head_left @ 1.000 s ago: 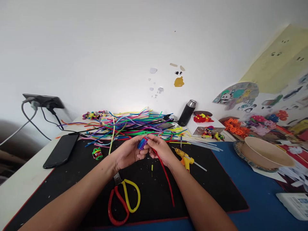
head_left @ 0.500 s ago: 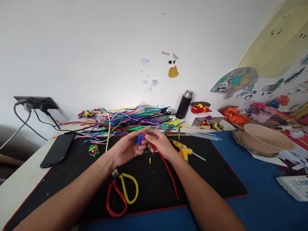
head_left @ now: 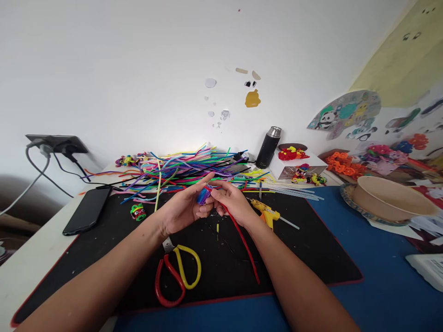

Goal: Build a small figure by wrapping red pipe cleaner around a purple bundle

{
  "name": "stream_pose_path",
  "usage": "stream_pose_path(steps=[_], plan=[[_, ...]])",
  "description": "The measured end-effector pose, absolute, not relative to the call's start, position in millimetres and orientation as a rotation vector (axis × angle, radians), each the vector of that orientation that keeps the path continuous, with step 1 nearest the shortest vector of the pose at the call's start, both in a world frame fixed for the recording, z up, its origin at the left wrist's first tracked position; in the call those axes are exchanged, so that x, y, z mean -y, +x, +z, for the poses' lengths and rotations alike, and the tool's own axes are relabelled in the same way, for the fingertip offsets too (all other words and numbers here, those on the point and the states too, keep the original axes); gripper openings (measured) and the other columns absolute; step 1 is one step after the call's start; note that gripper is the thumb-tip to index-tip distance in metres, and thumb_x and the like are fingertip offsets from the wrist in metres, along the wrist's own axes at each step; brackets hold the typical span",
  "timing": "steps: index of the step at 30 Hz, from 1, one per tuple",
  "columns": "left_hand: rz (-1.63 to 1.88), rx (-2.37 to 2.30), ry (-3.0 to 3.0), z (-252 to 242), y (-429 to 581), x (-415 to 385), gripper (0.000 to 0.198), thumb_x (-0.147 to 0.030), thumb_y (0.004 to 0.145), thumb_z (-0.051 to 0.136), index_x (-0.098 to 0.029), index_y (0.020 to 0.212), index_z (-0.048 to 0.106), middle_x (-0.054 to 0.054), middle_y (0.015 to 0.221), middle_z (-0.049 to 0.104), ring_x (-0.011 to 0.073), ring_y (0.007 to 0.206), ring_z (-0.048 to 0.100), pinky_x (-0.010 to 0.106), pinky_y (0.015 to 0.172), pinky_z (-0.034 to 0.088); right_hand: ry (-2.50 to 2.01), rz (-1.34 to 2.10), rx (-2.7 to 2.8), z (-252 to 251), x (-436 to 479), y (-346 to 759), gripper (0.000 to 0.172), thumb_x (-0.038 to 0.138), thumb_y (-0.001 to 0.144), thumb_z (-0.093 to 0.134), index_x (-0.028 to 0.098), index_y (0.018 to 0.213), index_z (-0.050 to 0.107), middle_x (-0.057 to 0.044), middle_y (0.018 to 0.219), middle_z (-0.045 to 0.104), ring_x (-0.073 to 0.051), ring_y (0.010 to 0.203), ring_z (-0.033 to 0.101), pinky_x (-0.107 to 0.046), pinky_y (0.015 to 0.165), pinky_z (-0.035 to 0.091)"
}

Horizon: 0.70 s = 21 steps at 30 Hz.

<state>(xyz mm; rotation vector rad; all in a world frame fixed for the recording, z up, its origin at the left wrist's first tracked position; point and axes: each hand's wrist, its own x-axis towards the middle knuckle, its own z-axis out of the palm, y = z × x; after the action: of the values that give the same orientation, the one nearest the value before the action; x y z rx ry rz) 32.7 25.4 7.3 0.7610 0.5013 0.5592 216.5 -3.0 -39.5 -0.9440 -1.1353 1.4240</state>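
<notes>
Head view: L hand [head_left: 183, 212] nr ctr of frame, fingers curled round a small purple-blue bundle [head_left: 204, 195], thumb pointing up. R hand [head_left: 235, 205] just beside it, fingers pinching a red stem [head_left: 245, 242] at the bundle's edge; stem's loose end hangs down twd lower ctr, over the black mat [head_left: 304, 253]. Scissors [head_left: 180, 269] w/ red + yellow handles lie lower ctr, blades mostly hidden under L wrist. Tiny yellow bit [head_left: 218, 228] on mat below the hands. Yellow glue gun [head_left: 266, 211] right of ctr, w/ a clear stick out its back. Small green-red figure [head_left: 139, 212] + dark phone [head_left: 87, 210] ctr-left, phone partly on white counter [head_left: 38, 276]. Behind hands, mid-frame, big pile of multicolour stems [head_left: 194, 168]; black flask [head_left: 268, 150] to its right, tilted in frame. Beige bowl [head_left: 391, 196] far right
</notes>
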Motion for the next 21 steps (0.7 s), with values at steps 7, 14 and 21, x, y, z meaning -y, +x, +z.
stream_pose_path(steps=[7, 14, 21], plan=[[0.545, -0.508, 0.761, 9.0, 32.3, -25.7, 0.064, -0.03, 0.1, 0.063, -0.032, 0.16, 0.042, -0.001, 0.074, 0.052, 0.0119, 0.055, 0.045, 0.021, 0.054, 0.034, -0.915, 1.457, 1.121, -37.9, 3.9, 216.3, 0.061, 0.057, 0.082, 0.085, 0.019, 0.125, 0.065, -0.001, 0.078, 0.076, -0.008, 0.041, 0.053, -0.021, 0.038, 0.025], [0.537, -0.499, 0.761, 9.3, 32.7, -24.0, 0.059, -0.031, 0.1, 0.064, -0.031, 0.156, 0.048, -0.001, 0.074, 0.052, 0.0121, 0.056, 0.047, 0.02, 0.054, 0.036, -0.932, 1.45, 1.115, -38.1, 4.8, 216.3, 0.063, 0.06, 0.079, 0.086, 0.019, 0.124, 0.068, -0.002, 0.077, 0.077, -0.009, 0.041, 0.053, -0.021, 0.037, 0.026], [0.545, -0.47, 0.736, 7.4, 34.6, -23.3, 0.052, -0.032, 0.098, 0.066, -0.031, 0.148, 0.054, -0.002, 0.074, 0.052, 0.012, 0.056, 0.047, 0.021, 0.054, 0.036, -0.942, 1.452, 1.092, -39.6, 4.3, 214.8, 0.063, 0.06, 0.08, 0.085, 0.019, 0.124, 0.068, -0.002, 0.079, 0.077, -0.008, 0.04, 0.053, -0.02, 0.036, 0.026]])
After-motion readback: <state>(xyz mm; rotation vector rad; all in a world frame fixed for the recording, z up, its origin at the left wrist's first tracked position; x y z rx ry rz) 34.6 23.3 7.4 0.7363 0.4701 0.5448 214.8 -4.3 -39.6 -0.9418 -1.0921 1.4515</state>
